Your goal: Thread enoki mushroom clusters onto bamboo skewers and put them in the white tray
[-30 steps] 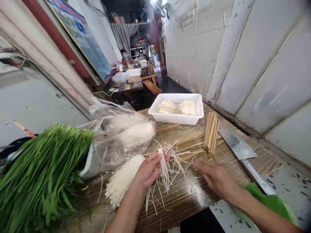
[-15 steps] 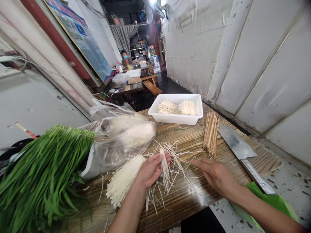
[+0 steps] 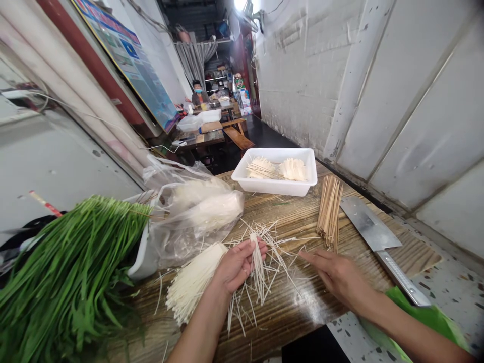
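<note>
My left hand (image 3: 236,264) is closed round a small bunch of white enoki mushroom strands (image 3: 257,262), held upright over the wooden table (image 3: 287,307). My right hand (image 3: 335,275) lies palm down to the right, fingers stretched toward loose strands (image 3: 282,249) scattered on the wood. A larger pile of enoki (image 3: 192,282) lies left of my left hand. Beyond my right hand sits a bundle of bamboo skewers (image 3: 329,205).
A cleaver (image 3: 374,237) rests at the right. A white tray (image 3: 278,187) with skewered enoki stands at the far edge. A plastic bag of enoki (image 3: 196,212) and a heap of green chives (image 3: 71,267) fill the left. A person sits far down the corridor.
Almost nothing differs: my right hand has shifted a little along the table and the view has drifted slightly. My left hand keeps its hold on the strands.
</note>
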Motion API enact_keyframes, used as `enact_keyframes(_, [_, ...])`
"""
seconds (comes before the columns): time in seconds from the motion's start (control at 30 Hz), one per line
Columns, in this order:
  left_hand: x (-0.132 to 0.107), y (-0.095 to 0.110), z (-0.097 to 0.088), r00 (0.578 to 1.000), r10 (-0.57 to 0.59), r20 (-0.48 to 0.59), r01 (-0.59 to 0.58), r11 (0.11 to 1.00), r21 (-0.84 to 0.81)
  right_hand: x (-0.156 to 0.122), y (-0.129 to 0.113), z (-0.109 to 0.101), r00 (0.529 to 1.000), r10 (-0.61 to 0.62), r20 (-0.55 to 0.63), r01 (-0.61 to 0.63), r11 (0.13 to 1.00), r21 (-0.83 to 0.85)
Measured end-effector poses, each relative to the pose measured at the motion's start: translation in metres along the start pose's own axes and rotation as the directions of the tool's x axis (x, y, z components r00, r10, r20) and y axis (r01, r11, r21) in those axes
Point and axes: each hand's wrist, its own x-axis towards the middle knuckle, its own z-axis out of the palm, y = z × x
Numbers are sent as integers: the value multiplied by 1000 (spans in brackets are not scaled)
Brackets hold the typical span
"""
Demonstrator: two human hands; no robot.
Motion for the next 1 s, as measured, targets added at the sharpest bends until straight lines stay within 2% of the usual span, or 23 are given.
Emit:
enact_keyframes(0.13, [1,-1,0,1000,-2,11,2,1000,-3,1,1,0,997,-3,75,6,999,-36])
enact_keyframes(0.27, [1,-1,1,1000,-4,13,4,1000,2,2,1,1,995,2,101,4,998,-64])
enact_keyframes(0.73, [-2,1,6,999,-26,22,26,999,25,3,5,-1,995,-13,99,16,1000,-22])
enact_keyframes(1.0, [-3,4,5,1000,-15,7,15,1000,19,1,9,-5,998,-55,20,56,998,-16])
